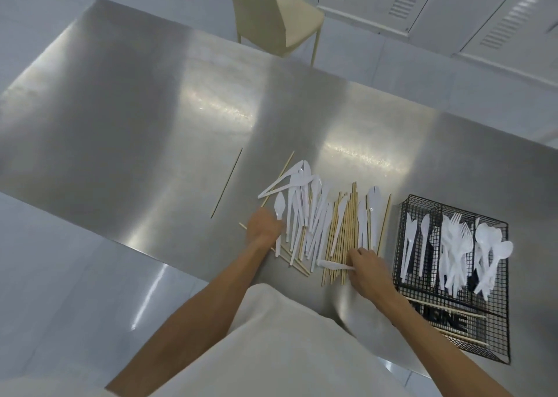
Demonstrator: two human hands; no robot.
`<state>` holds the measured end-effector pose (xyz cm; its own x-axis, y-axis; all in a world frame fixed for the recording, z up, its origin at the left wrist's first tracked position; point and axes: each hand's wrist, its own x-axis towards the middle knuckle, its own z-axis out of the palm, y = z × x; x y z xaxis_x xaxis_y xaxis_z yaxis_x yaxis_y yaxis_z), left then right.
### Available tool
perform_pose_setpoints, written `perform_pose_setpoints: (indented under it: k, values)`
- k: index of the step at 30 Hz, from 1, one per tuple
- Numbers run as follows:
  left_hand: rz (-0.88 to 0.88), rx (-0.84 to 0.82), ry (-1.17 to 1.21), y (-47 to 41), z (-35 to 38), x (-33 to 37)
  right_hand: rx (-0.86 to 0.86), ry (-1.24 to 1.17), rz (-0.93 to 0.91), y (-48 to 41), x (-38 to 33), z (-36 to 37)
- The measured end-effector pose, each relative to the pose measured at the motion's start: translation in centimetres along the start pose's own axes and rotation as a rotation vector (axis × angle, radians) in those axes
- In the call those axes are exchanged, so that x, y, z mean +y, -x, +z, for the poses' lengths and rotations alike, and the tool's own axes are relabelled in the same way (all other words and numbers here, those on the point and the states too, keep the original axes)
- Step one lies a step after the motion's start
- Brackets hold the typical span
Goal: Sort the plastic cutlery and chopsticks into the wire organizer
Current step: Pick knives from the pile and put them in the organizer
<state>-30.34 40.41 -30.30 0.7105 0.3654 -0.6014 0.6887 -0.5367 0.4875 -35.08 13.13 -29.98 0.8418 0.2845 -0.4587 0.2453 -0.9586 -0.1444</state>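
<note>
A heap of white plastic cutlery [305, 209] and wooden chopsticks [347, 230] lies on the steel table near its front edge. My left hand [264, 226] rests at the heap's left side, fingers curled on the pieces there; what it holds I cannot tell. My right hand [367, 263] pinches a white plastic piece [333, 265] lying across the chopstick ends. To the right stands the black wire organizer [499, 330] with knives [415, 245], forks [453, 245] and spoons [490, 251] in separate compartments, and chopsticks [450, 310] across its near section.
One stray chopstick [227, 182] lies alone to the left of the heap. The steel table [120, 118] stretches far and left. A beige chair [271, 12] stands beyond the far edge, with white cabinets [453, 3] behind.
</note>
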Motion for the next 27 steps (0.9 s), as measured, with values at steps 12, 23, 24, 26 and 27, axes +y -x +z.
perform_pose_setpoints:
  k: [12,23,24,26,27]
  values:
    - [0.164,0.029,0.269,-1.3,-1.5,0.8,0.093,-0.597,0.186,-4.2,-1.7,-2.9]
    - [0.299,0.124,-0.051,-7.6,-4.1,6.0,0.196,-0.715,0.642,-8.2,-4.9,-2.3]
    - [0.296,0.104,-0.093,-8.1,-4.2,6.2,0.191,-0.715,0.663,-8.3,-4.9,-2.3]
    - [0.304,0.054,-0.176,-8.7,-4.2,6.3,0.186,-0.709,0.686,-8.5,-5.0,-2.1]
    - [0.308,0.037,-0.199,-8.9,-4.1,6.2,0.186,-0.703,0.691,-8.6,-5.0,-2.1]
